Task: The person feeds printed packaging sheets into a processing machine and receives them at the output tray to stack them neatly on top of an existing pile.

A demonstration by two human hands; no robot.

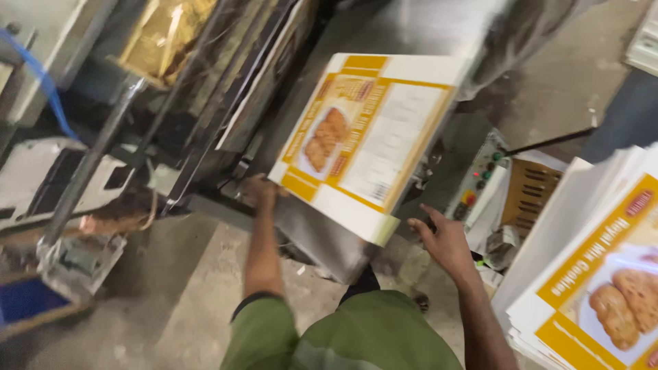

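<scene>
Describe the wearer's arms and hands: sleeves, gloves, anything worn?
Both hands are bare, no gloves: left hand, right hand. Forearms are uncovered too. The left arm shows a short olive-green sleeve with a dark edge at its hem. The frame is motion-blurred, but no watch, rings or wristbands can be made out.

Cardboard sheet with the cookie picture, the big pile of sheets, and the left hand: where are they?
cardboard sheet [367, 137], head view, its printed face.
pile of sheets [596, 274], head view, top sheet.
left hand [260, 192], head view, back of hand.
</scene>
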